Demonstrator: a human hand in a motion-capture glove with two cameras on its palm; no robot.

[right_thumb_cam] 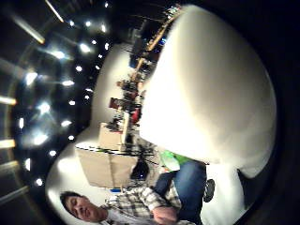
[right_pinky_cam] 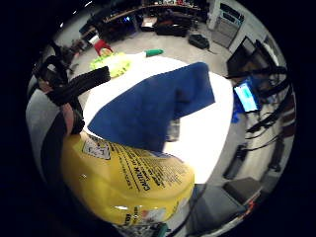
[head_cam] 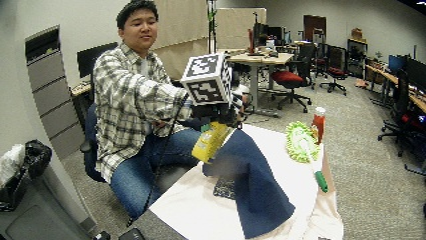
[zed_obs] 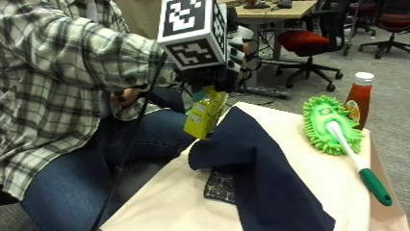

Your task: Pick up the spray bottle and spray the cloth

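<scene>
The gloved right hand grips the yellow spray bottle by its neck and holds it in the air just above the near edge of the dark blue cloth on the table, so the pick-up looks done and the next move is likely aiming the nozzle and squeezing the trigger.
</scene>
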